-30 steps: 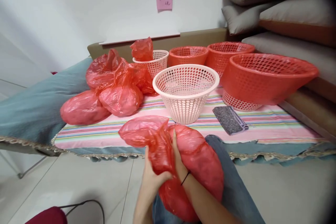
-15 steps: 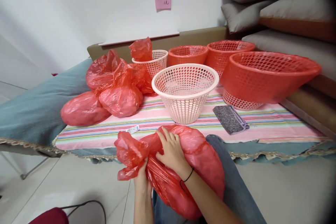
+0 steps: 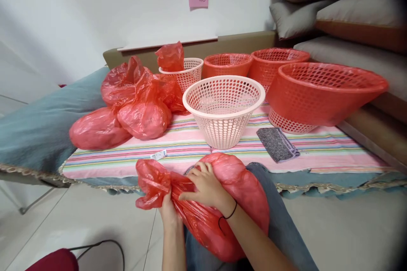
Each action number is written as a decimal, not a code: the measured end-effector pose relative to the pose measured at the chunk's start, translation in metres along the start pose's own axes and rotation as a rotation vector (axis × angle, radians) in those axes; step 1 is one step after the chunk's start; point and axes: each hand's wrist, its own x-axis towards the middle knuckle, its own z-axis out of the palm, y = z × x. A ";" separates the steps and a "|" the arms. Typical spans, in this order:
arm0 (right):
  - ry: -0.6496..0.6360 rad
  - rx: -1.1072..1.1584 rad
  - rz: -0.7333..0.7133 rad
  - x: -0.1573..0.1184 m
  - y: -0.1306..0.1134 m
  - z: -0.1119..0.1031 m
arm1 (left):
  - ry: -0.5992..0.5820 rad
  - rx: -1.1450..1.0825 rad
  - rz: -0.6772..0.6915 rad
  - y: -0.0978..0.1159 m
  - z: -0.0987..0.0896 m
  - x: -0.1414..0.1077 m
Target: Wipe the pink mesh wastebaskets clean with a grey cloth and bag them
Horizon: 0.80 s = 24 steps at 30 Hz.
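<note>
A filled red plastic bag (image 3: 244, 190) rests on my lap, its contents hidden inside the film. My left hand (image 3: 170, 211) is closed around the bag's gathered neck, and the loose crumpled top sticks out to the left. Across the upper side of the twisted film lies my right hand (image 3: 205, 188), a black band on its wrist. Its fingers bend over the far side of the bag, with the thumb toward the neck. Just beyond the bag, a pale pink perforated plastic basket (image 3: 224, 129) stands upright on the striped cloth (image 3: 187, 142).
Several filled red bags (image 3: 144, 118) lie at the left. Behind them stands another pale basket (image 3: 192, 77) with red film in it. Baskets lined with red bags (image 3: 330, 97) stand at right, beside stacked cushions (image 3: 359, 17). A folded grey cloth (image 3: 276, 144) and small white packet (image 3: 158, 155) lie near the front.
The right hand has slid left along the bag toward its neck, its fingers more bent now. The left hand keeps its grip, and the bag's top has narrowed slightly.
</note>
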 end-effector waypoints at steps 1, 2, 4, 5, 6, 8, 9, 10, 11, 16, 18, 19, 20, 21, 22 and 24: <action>-0.022 0.003 -0.027 -0.002 -0.001 0.001 | 0.018 0.021 0.035 -0.001 0.002 0.000; -0.039 0.005 -0.049 -0.004 -0.001 0.002 | 0.033 0.038 0.062 -0.001 0.005 0.001; -0.071 -0.002 -0.084 -0.006 -0.003 0.005 | 0.031 0.063 0.095 0.002 0.013 0.000; -0.092 -0.010 -0.098 -0.007 -0.003 0.006 | 0.017 0.075 0.110 0.005 0.016 0.000; -0.113 -0.023 -0.107 -0.007 -0.004 0.007 | 0.002 0.084 0.127 0.009 0.020 0.000; -0.139 -0.064 -0.104 -0.007 -0.007 0.009 | -0.029 0.096 0.168 0.019 0.028 -0.001; -0.140 -0.090 -0.093 -0.007 -0.009 0.009 | -0.053 0.106 0.198 0.024 0.031 -0.001; -0.136 -0.115 -0.080 -0.007 -0.011 0.010 | -0.080 0.121 0.232 0.030 0.033 -0.001; -0.131 -0.136 -0.072 -0.007 -0.013 0.010 | -0.105 0.141 0.270 0.035 0.034 0.000; -0.101 -0.153 -0.071 -0.009 -0.016 0.010 | -0.039 0.237 0.390 0.058 0.023 0.012; -0.111 -0.158 -0.068 -0.010 -0.014 0.011 | 0.043 0.256 0.417 0.072 0.014 0.019; -0.123 -0.162 -0.070 -0.010 -0.012 0.011 | 0.075 0.271 0.431 0.082 0.009 0.022; -0.136 -0.165 -0.072 -0.010 -0.011 0.011 | 0.100 0.286 0.452 0.093 0.005 0.025; -0.146 -0.165 -0.074 -0.010 -0.009 0.012 | 0.117 0.297 0.475 0.106 0.000 0.028; -0.150 -0.163 -0.073 -0.010 -0.008 0.012 | 0.138 0.299 0.510 0.119 -0.005 0.030; -0.150 -0.146 -0.063 -0.009 -0.006 0.013 | 0.180 0.272 0.586 0.142 -0.017 0.032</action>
